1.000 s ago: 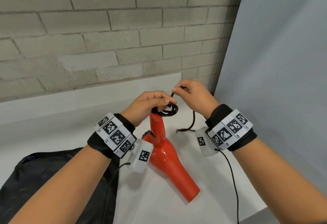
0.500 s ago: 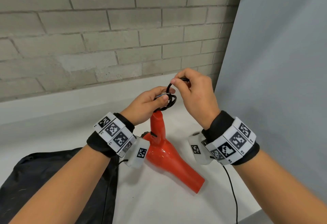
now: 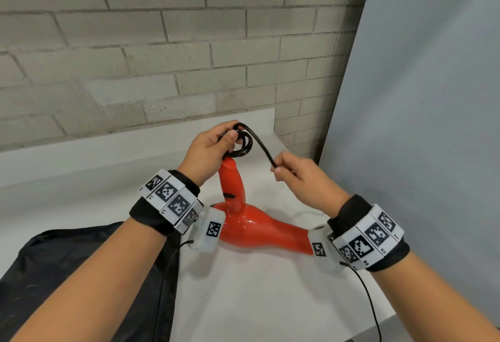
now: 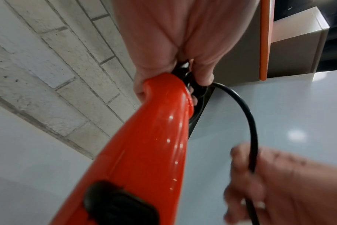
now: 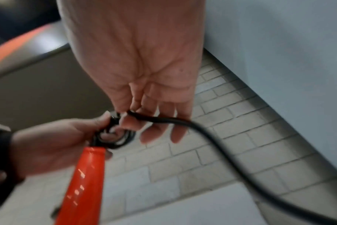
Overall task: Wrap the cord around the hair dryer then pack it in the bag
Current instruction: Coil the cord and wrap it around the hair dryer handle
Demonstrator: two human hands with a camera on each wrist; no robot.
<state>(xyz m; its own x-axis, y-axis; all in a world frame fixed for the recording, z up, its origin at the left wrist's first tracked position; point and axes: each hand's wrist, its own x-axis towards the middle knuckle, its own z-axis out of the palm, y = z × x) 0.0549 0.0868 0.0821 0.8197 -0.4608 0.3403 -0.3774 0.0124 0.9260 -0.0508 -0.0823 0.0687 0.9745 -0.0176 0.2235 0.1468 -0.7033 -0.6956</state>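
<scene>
The red hair dryer rests with its body on the white table, handle pointing up. My left hand grips the handle's top end and holds small coils of the black cord against it. From the coils the cord arcs right and down to my right hand, which pinches it between thumb and fingers. In the left wrist view the handle fills the middle and the cord curves to the right hand. The right wrist view shows the cord running off to the lower right.
A black bag lies on the table at the lower left, beside the dryer. A brick wall stands behind the table and a grey panel closes the right side. A thin wrist-camera cable hangs from my right wrist.
My right hand has dropped from above the handle's end to the right and lower, drawing a length of cord out from the coils. The dryer's nozzle has swung to the right.
</scene>
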